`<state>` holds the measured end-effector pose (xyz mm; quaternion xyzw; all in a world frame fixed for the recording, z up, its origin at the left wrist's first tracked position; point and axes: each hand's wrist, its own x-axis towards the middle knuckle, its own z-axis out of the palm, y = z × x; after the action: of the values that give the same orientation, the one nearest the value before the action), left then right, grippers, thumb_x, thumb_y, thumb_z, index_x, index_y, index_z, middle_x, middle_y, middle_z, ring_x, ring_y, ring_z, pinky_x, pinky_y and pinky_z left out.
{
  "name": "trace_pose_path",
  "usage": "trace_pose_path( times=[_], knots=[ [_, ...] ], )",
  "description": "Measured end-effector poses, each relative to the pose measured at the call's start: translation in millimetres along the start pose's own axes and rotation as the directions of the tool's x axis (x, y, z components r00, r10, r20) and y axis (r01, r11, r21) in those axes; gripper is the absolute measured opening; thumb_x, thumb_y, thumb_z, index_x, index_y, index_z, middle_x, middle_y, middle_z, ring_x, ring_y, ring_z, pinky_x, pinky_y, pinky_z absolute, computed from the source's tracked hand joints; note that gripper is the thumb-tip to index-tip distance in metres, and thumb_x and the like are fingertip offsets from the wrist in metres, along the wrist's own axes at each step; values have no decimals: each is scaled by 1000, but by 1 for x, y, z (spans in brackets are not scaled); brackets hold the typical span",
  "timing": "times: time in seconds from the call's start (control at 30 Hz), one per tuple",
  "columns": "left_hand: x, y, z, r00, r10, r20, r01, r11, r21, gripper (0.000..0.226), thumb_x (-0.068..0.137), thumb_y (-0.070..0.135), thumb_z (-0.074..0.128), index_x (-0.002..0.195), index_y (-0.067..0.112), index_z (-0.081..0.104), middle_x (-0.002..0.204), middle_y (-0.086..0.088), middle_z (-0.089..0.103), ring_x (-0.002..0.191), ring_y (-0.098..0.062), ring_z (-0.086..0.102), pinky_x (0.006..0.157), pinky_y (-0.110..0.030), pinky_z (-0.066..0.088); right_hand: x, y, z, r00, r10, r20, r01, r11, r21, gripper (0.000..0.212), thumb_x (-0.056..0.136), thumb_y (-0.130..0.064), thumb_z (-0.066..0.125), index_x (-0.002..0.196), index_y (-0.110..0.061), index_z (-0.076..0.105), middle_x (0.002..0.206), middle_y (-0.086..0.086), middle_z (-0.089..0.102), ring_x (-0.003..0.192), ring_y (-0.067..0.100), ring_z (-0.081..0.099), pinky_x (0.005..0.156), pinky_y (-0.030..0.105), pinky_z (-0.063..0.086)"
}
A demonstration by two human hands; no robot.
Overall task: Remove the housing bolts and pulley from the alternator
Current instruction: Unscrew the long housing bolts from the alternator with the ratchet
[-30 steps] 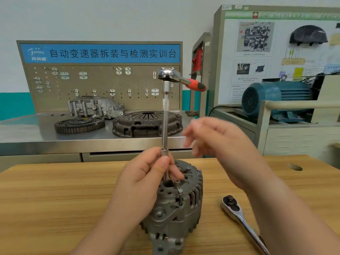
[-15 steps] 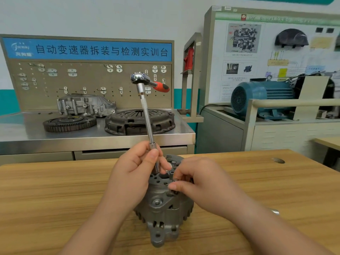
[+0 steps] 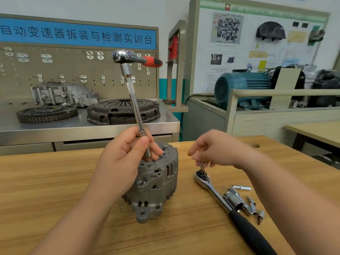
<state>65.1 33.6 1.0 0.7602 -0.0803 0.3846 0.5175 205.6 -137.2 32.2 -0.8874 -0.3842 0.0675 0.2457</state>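
Observation:
The grey alternator (image 3: pixel 156 184) stands upright on the wooden table (image 3: pixel 46 190). My left hand (image 3: pixel 125 162) grips the lower end of a long extension bar (image 3: pixel 135 107) that rises from the alternator's top, tilted left. A ratchet with a red handle (image 3: pixel 136 58) sits on the bar's upper end. To the right of the alternator, my right hand (image 3: pixel 219 150) pinches a long thin housing bolt (image 3: pixel 203 171) just above the table, over the head of a second ratchet (image 3: pixel 201 176).
The second ratchet's black handle (image 3: pixel 252 234) runs toward the table's front right. Sockets and small metal parts (image 3: pixel 242 201) lie beside it. Behind the table a steel bench (image 3: pixel 92 131) holds a clutch cover (image 3: pixel 123 111), a flywheel (image 3: pixel 47 113) and a housing. A blue motor (image 3: pixel 242 89) stands at right.
My right hand has come away from the alternator's top to the right and now holds a long bolt above the table. The left hand keeps its grip on the extension bar.

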Motion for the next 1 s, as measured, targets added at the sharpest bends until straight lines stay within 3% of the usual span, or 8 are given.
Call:
trace_pose_path(
  times=[0.2,0.3,0.43,0.57,0.7,0.8,0.9,1.0],
  knots=[
    [-6,9,5,1000,1,14,-1,1000,16,31,99,8,44,86,30,62,79,1,74,72,-7,67,68,-16,54,8,47,61,966,181,185,-144,971,-193,11,89,-18,67,80,-24,63,77,-8,68,52,-2,58,57,17,45],
    [-8,10,5,999,-17,29,17,1000,13,26,99,9,45,89,27,61,79,0,74,72,-9,68,69,-19,55,10,53,78,959,223,176,-179,956,-234,3,87,-22,69,86,-20,66,84,-3,69,65,7,60,66,23,50],
    [-9,11,5,999,-28,41,28,1000,4,26,98,8,44,90,26,61,78,0,74,72,-9,68,67,-19,55,15,54,88,948,247,199,-190,945,-267,21,88,-28,67,106,-16,70,103,1,68,96,18,63,86,33,54],
    [-10,9,2,998,-32,49,31,1000,1,25,98,10,45,89,27,61,78,0,74,71,-8,68,68,-19,55,18,55,91,952,224,209,-160,945,-284,25,88,-30,68,108,-15,70,107,2,68,92,18,63,84,32,54],
    [-10,8,2,997,-40,61,39,999,9,19,96,12,45,89,23,59,78,0,74,69,-7,68,67,-20,55,21,56,83,959,214,184,-180,966,-186,12,87,-30,69,95,-21,67,98,-2,66,78,11,58,65,23,48],
    [-9,7,0,997,-47,64,45,999,25,21,97,9,45,89,22,59,78,1,74,69,-8,67,67,-20,55,25,54,66,986,164,-41,-164,986,17,1,92,-27,63,92,-27,61,90,-9,61,78,5,57,67,21,49],
    [-7,8,-1,997,-52,61,50,998,31,22,97,4,44,89,18,59,78,0,75,68,-7,67,67,-17,54,30,45,52,970,39,-239,15,975,220,23,94,-21,59,114,-33,55,103,-16,58,88,2,57,70,19,49],
    [-6,9,-4,996,-66,52,65,998,17,15,94,7,47,90,16,58,80,0,75,68,-8,69,68,-17,54,32,25,55,982,-115,-149,153,949,277,60,92,-13,60,143,-36,37,129,-20,47,113,2,49,82,14,43]
  ],
)
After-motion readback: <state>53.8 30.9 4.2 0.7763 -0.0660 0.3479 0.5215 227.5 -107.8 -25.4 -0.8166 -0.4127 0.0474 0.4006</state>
